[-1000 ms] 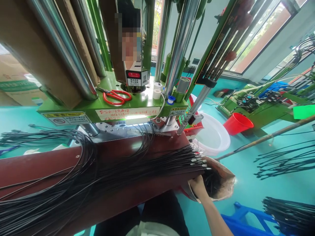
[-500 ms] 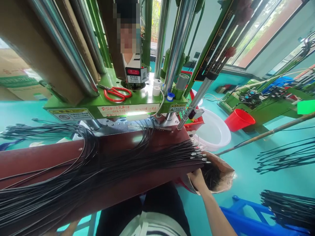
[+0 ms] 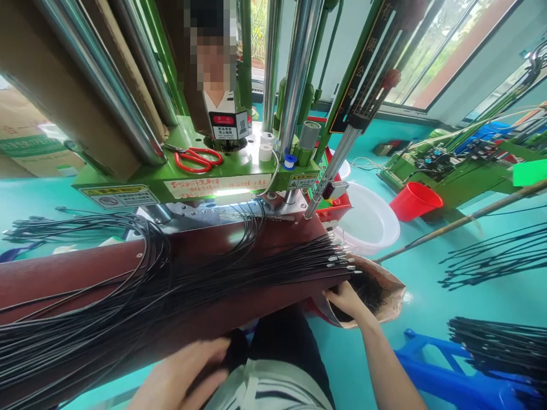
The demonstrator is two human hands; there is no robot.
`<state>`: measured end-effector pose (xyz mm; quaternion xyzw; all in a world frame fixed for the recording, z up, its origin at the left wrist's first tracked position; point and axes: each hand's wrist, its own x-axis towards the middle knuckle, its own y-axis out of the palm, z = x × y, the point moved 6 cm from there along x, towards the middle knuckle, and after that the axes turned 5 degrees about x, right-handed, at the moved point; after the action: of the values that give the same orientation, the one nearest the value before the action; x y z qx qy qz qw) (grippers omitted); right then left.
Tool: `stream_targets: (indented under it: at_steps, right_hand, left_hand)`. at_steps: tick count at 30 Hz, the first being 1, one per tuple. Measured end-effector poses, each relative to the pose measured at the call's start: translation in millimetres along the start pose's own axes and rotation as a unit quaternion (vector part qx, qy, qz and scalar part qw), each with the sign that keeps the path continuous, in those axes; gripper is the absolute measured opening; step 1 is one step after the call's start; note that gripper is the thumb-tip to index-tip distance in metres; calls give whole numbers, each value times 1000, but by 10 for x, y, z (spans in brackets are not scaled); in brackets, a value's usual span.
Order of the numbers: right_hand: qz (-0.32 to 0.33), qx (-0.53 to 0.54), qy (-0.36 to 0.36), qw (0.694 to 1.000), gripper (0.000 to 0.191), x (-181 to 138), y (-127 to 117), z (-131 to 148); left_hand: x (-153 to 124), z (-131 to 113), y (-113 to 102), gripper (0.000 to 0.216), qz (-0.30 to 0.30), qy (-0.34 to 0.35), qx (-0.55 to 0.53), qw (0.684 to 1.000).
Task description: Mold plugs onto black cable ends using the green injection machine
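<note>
- Head camera: bare left hand (image 3: 182,370) is over the lap by the near table edge, motion-blurred; fingers reach rightward, loosely parted from the thumb, nothing visible between them.
- Bare right hand (image 3: 345,299), forearm angled up from lower right, is at the table's right end, by the rim of an open brown paper bag (image 3: 394,297) with dark contents. Fingertips partly hidden; cannot tell whether they grip.
- Long thin black cables with silver metal tips (image 3: 205,282) lie lengthwise on the reddish-brown tabletop (image 3: 265,302), tips near right hand and bag.
- Black, red and white label (image 3: 229,126) on the press: small print "HOT SURFACE", wavy heat symbol.
- White strip with red handwriting (image 3: 213,186): illegible. Left of it, yellow-topped white warning label (image 3: 121,197), with a prohibition sign.
- Black upright panel (image 3: 356,80): gold characters, including 公司.
- Red-handled scissors (image 3: 199,160) rest on the green press plate (image 3: 171,136).
- Tall brown cardboard (image 3: 77,97) blocks the view at left.
- Beyond the bag: white round tub (image 3: 391,228), red plastic bucket (image 3: 415,202). Blue plastic stool (image 3: 444,364) lower right.
</note>
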<state>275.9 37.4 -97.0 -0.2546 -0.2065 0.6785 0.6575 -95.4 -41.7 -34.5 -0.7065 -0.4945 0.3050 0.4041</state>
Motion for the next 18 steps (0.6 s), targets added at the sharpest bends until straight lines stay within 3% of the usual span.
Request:
stream_targets:
  at_steps: [2, 4, 8, 12, 16, 18]
  right_hand:
    - [5, -17, -20, 1000, 29, 2, -27, 90]
    - [13, -30, -40, 999, 30, -19, -53, 182]
    - [33, -45, -44, 997, 38, -152, -95, 257]
    - [63, -63, -4, 996, 57, -333, -91, 228]
    - [120, -73, -10, 990, 64, -438, -4, 367]
    - [139, -86, -14, 986, 63, -458, 24, 477]
  left_hand:
    - [502, -383, -122, 35, -56, 81, 14, 995]
    - [1006, -645, -178, 34, -92, 114, 56, 988]
    - [1675, -882, -50, 33, -23, 124, 197, 972]
    - [1845, -875, 6, 19, 66, 93, 290, 950]
    - [1871, -860, 57, 19, 164, 122, 287, 936]
    - [1885, -831, 70, 21, 180, 139, 269, 936]
